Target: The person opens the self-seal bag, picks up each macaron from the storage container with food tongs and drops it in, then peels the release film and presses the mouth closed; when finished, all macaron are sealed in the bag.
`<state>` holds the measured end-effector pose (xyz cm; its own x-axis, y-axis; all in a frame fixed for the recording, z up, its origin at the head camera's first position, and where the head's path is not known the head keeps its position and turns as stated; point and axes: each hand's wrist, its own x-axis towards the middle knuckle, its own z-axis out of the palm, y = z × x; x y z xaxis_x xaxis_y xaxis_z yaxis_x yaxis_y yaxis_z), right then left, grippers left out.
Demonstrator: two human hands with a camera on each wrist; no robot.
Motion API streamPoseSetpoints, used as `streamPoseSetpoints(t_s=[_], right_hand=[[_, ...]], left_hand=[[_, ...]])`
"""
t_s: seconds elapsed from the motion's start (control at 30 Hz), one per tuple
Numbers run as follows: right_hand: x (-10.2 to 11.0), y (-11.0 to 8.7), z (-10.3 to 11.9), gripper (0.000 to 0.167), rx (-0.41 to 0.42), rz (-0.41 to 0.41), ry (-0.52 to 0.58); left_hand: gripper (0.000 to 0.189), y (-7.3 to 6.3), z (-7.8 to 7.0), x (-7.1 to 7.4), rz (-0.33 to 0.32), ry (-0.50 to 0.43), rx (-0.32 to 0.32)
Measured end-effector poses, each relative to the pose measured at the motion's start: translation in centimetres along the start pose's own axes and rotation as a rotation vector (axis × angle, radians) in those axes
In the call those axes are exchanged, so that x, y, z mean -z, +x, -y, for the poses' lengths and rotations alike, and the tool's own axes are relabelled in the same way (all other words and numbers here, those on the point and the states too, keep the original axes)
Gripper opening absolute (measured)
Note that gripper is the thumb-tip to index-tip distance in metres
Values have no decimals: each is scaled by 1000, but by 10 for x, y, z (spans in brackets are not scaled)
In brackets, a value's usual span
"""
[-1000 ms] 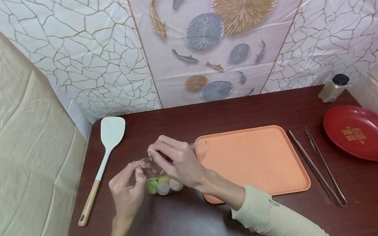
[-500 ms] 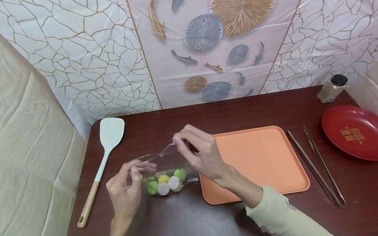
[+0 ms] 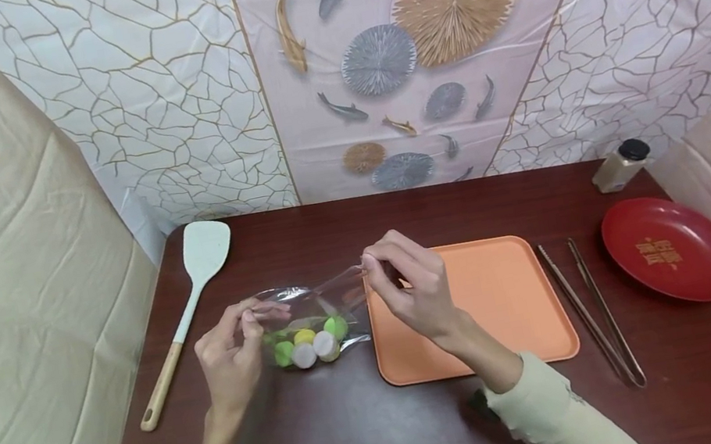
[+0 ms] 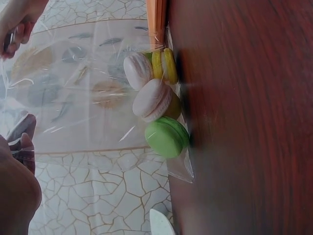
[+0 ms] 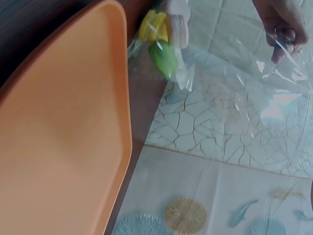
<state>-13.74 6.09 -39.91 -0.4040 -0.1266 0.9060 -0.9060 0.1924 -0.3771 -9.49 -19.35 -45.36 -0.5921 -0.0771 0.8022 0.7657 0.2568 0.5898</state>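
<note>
A clear plastic bag point(image 3: 347, 295) stands on the dark table with several macarons in its bottom. Green point(image 4: 165, 138), pale pinkish-white point(image 4: 152, 100) and yellow point(image 4: 166, 66) ones show through the film. My left hand point(image 3: 231, 355) pinches the left side of the bag's upper edge. At the right side of that edge, my right hand point(image 3: 412, 283) pinches the film between thumb and fingers, above the left part of the orange tray point(image 3: 520, 304). Between the hands the film is spread wide. In the right wrist view the left hand point(image 5: 283, 24) shows beyond the film.
A pale spatula point(image 3: 206, 248) with a wooden handle lies at the left. Right of the tray are metal tongs point(image 3: 601, 321), a red plate point(image 3: 699, 264) and a black-capped jar point(image 3: 620, 166). Fabric walls point(image 3: 184, 101) border the table.
My right hand has moved right, away from the left hand, drawing the bag's upper edge wide. The macarons now show more fully. The left hand has stayed almost in place.
</note>
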Motion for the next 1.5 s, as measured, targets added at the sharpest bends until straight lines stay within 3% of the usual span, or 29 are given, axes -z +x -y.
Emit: streamPoseSetpoints(t_s=[0.33, 0.53, 0.73, 0.97, 1.13, 1.3, 1.5], right_hand=[[23, 1, -4, 26, 45, -75, -33], [32, 1, -2, 22, 47, -134, -42], [47, -3, -5, 28, 44, -236, -73], [71, -12, -5, 28, -75, -376, -72], [85, -18, 1, 25, -196, -427, 7], [95, -23, 6, 18, -309, -513, 260], [103, -30, 10, 19, -314, -683, 387]], left_hand=[[22, -2, 0, 6, -56, 116, 1], [25, -2, 2, 8, -33, 83, 0], [30, -2, 1, 7, -14, 38, 21], [30, -2, 2, 7, -15, 26, 35], [30, -3, 1, 8, -15, 25, 53], [31, -3, 0, 9, -15, 20, 69], [31, -4, 1, 11, -9, 18, 69]])
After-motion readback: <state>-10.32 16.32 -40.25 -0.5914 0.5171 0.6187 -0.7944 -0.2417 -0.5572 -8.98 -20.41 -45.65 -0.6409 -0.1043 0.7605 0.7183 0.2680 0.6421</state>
